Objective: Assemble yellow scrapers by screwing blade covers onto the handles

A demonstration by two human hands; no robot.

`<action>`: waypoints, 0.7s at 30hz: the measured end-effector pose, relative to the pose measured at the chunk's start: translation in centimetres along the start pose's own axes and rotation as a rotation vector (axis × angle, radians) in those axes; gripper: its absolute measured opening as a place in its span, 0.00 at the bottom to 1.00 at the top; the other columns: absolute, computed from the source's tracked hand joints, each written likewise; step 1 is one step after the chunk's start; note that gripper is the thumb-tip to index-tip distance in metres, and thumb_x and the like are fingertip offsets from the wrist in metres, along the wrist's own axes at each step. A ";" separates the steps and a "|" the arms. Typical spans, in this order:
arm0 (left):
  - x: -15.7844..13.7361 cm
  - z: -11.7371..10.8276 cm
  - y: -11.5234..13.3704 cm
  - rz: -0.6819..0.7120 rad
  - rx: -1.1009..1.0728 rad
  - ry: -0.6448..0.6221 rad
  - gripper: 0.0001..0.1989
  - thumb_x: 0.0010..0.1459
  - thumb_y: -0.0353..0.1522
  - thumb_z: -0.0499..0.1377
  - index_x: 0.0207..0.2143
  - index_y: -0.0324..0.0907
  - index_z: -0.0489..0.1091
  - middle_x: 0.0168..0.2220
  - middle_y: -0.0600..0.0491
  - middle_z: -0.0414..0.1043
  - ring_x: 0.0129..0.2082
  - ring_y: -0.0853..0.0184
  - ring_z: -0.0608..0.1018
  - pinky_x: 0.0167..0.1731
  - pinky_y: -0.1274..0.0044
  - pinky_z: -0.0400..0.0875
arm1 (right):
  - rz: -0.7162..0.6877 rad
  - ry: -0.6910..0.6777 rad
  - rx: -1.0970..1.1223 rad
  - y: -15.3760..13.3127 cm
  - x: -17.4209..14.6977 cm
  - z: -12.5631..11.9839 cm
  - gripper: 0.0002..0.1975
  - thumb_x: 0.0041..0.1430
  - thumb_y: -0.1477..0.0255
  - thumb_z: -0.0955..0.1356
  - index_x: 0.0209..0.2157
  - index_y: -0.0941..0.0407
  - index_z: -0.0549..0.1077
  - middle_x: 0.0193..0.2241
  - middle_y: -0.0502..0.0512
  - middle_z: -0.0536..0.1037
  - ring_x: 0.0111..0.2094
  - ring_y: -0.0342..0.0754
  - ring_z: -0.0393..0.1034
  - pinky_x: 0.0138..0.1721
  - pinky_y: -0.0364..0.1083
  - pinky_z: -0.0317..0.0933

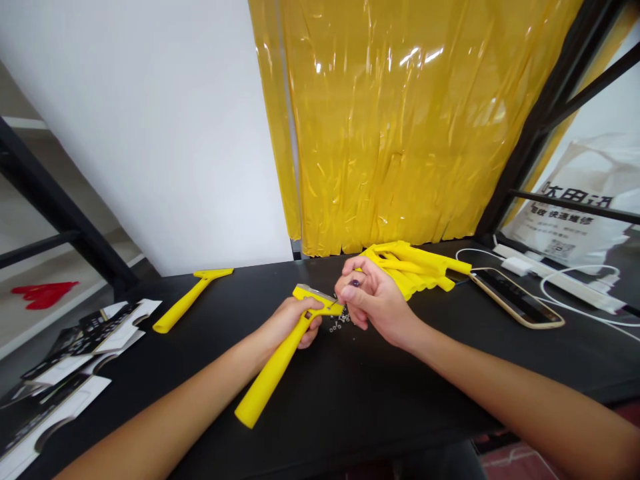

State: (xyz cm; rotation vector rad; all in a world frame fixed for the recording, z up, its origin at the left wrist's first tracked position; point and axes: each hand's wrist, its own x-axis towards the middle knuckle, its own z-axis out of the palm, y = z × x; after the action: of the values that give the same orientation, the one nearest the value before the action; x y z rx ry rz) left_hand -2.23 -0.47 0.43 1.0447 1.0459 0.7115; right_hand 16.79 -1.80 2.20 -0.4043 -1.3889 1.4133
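Observation:
My left hand is closed around a yellow scraper, its thumb lying along the head and the long handle slanting down toward me. A thin metal blade edge shows on the far side of the head. In my right hand a small screwdriver is pinched, with a dark round end and a thin shaft pointing at the right part of the scraper head. Whether its tip touches a screw there is too small to tell. Several loose small screws lie on the black table just below the head.
Another yellow scraper lies at the left. Behind my right hand is a pile of yellow scrapers. A phone, white cables and a power strip occupy the right. Printed cards lie far left; a yellow plastic curtain hangs behind.

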 end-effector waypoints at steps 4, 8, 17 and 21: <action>-0.1 0.0 0.0 0.032 0.006 -0.030 0.13 0.53 0.37 0.60 0.22 0.38 0.67 0.15 0.56 0.62 0.10 0.73 0.63 0.09 0.80 0.52 | -0.013 0.026 -0.039 -0.2 0.1 0.1 0.11 0.57 0.67 0.74 0.35 0.55 0.70 0.33 0.49 0.77 0.15 0.34 0.61 0.14 0.38 0.60; -0.2 0.1 0.1 0.033 0.030 -0.010 0.15 0.54 0.37 0.60 0.19 0.39 0.66 0.15 0.56 0.61 0.09 0.73 0.62 0.09 0.79 0.51 | -0.046 -0.011 -0.029 -0.5 0.1 -0.1 0.10 0.65 0.64 0.68 0.41 0.56 0.74 0.36 0.52 0.77 0.19 0.35 0.63 0.17 0.38 0.62; -0.6 0.5 0.2 0.048 0.057 -0.002 0.13 0.54 0.36 0.59 0.21 0.39 0.65 0.15 0.57 0.62 0.10 0.74 0.63 0.10 0.80 0.52 | -0.023 -0.018 -0.015 0.1 0.2 -0.5 0.07 0.62 0.67 0.71 0.37 0.54 0.71 0.32 0.50 0.78 0.18 0.36 0.63 0.17 0.38 0.61; -0.7 0.7 0.2 0.059 0.051 0.001 0.11 0.55 0.36 0.60 0.24 0.39 0.66 0.16 0.57 0.63 0.10 0.74 0.63 0.10 0.80 0.52 | -0.034 -0.030 -0.070 -0.5 0.1 -0.2 0.12 0.67 0.63 0.66 0.41 0.57 0.75 0.39 0.55 0.78 0.19 0.35 0.62 0.18 0.38 0.59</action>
State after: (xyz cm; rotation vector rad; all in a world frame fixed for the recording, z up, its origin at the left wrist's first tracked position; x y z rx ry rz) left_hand -1.88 -1.25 0.98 1.1231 1.0427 0.7360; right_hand 17.17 -1.71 2.62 -0.4041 -1.4659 1.3515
